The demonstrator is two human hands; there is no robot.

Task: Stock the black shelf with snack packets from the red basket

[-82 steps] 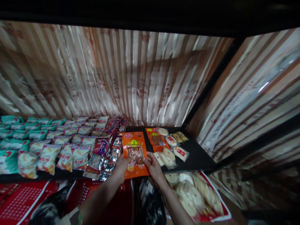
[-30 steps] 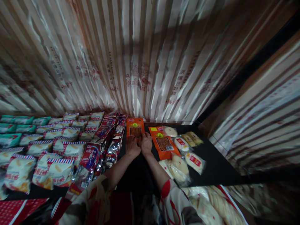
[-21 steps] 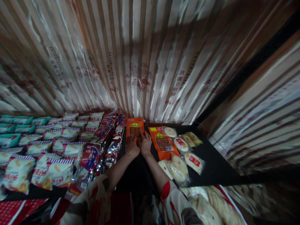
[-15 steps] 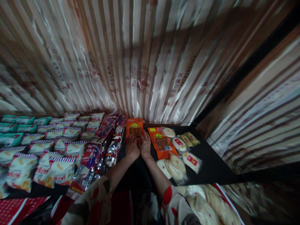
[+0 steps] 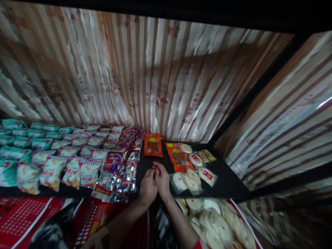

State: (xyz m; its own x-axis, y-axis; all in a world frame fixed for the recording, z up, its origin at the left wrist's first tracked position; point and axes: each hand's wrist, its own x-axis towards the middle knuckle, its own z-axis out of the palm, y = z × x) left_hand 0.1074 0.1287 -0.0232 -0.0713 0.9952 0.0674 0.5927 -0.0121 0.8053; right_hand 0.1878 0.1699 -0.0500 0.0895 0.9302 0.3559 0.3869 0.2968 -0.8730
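My left hand (image 5: 148, 185) and my right hand (image 5: 162, 180) meet over the black shelf (image 5: 142, 168), touching each other. The right hand's fingers reach forward and inward, with nothing seen in them. Bent left fingers are partly hidden against the right hand, so I cannot see whether they hold anything. Beyond the fingertips, apart from them, lies an orange snack packet (image 5: 153, 145) with brown sticks in its window. Another orange packet (image 5: 178, 158) lies to the right, next to round flat breads in clear wrap (image 5: 192, 181).
Silvery-red packets (image 5: 114, 162), white snack bags (image 5: 53, 171) and teal bags (image 5: 17, 154) fill the shelf's left. Below stand a red basket (image 5: 26, 221) and a container of wrapped flat breads (image 5: 215, 221). Striped sheeting (image 5: 166, 79) hangs behind; a dark beam (image 5: 181, 12) crosses above.
Both hands have let go of the orange packet and drawn back toward me, closer together. The packet stays at the back of the shelf. My view has shifted, showing the beam above.
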